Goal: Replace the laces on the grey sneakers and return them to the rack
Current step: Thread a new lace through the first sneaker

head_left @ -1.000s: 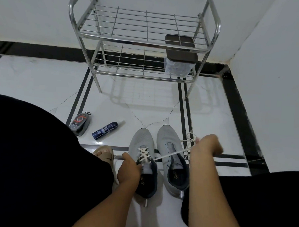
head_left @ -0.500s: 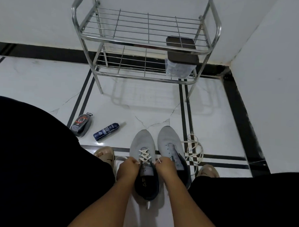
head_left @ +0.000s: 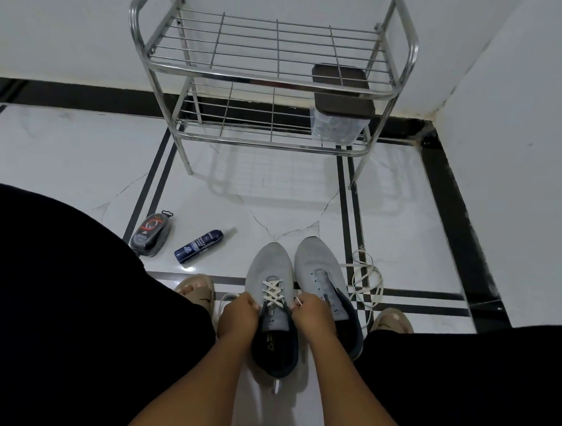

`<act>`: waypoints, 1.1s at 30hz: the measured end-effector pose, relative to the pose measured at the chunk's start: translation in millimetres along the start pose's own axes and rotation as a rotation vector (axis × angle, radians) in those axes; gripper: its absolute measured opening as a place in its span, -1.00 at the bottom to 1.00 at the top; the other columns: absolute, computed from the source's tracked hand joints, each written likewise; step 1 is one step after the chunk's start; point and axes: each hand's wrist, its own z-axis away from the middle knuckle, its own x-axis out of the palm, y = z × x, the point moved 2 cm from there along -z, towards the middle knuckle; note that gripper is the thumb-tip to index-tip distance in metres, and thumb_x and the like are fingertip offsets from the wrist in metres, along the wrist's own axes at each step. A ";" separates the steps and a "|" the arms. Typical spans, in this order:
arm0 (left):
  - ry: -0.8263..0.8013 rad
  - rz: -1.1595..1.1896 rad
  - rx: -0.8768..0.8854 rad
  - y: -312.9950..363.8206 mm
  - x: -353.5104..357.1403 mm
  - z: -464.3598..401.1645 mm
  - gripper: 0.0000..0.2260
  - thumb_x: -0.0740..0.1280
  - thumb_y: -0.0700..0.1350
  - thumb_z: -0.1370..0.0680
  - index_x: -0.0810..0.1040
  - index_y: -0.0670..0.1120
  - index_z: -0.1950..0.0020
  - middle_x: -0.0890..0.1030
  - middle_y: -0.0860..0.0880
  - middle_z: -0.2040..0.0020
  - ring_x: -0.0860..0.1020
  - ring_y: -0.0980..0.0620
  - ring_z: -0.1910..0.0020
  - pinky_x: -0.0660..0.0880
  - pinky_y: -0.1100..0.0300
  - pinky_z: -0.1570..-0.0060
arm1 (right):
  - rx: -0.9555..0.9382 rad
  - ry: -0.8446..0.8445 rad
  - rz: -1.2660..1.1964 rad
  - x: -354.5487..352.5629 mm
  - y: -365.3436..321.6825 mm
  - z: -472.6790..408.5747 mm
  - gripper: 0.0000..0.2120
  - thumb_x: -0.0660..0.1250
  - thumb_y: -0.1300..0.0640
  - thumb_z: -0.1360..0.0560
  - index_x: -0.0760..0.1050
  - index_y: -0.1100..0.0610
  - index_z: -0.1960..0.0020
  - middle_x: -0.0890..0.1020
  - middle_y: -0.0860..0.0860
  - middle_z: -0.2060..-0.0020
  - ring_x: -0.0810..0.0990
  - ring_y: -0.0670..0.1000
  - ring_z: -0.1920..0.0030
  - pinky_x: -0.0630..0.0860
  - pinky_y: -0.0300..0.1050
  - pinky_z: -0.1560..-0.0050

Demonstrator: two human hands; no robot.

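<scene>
Two grey sneakers stand side by side on the floor between my legs. The left sneaker (head_left: 272,264) has a white lace (head_left: 273,293) crossed through its lower eyelets. My left hand (head_left: 238,315) grips the sneaker's left side at the collar. My right hand (head_left: 310,314) pinches the lace's end at the right eyelets. The right sneaker (head_left: 317,269) shows bare eyelets. A loose white lace (head_left: 365,281) lies coiled on the floor to its right. The steel shoe rack (head_left: 272,80) stands beyond, against the wall.
A lidded clear container (head_left: 338,118) sits on the rack's lower shelf at the right. A shoe-polish sponge (head_left: 150,234) and a dark blue spray bottle (head_left: 199,245) lie on the floor to the left. My sandalled feet (head_left: 199,291) flank the sneakers. Walls close the corner at right.
My right hand came back from the far right, where it had pulled the lace taut, to the left sneaker's eyelets. The left hand stayed on the sneaker.
</scene>
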 end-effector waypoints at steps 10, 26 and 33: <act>0.152 0.098 -0.056 10.6 -5.9 9.2 -0.66 0.24 0.02 -0.59 0.34 -0.14 -0.28 0.58 -0.18 -0.16 0.55 -0.18 -0.13 0.43 0.09 0.02 | 0.036 0.167 -0.310 -22.3 -16.7 -3.5 -0.66 0.07 0.09 -0.62 0.41 0.15 -0.32 0.51 0.15 -0.23 0.52 0.18 -0.15 0.48 -0.01 -0.14; -0.007 0.299 -0.025 -13.3 0.2 26.3 -0.83 0.31 -0.18 -0.56 0.65 -0.02 -0.07 0.67 -0.04 -0.03 0.58 -0.02 -0.03 0.42 0.23 0.03 | -0.113 0.132 0.108 11.4 -35.0 34.8 -0.82 0.22 0.12 -0.53 0.52 -0.08 0.17 0.54 -0.01 -0.10 0.41 0.08 -0.20 0.37 0.02 -0.20; -0.013 0.318 -0.032 -14.2 3.3 23.4 -0.84 0.32 -0.19 -0.54 0.65 -0.01 -0.04 0.67 -0.05 -0.03 0.59 -0.05 -0.04 0.47 0.18 -0.09 | -0.169 0.204 0.287 25.7 -39.9 36.5 -0.81 0.23 0.11 -0.53 0.57 0.00 -0.08 0.53 -0.01 -0.19 0.32 0.10 -0.30 0.23 0.02 -0.24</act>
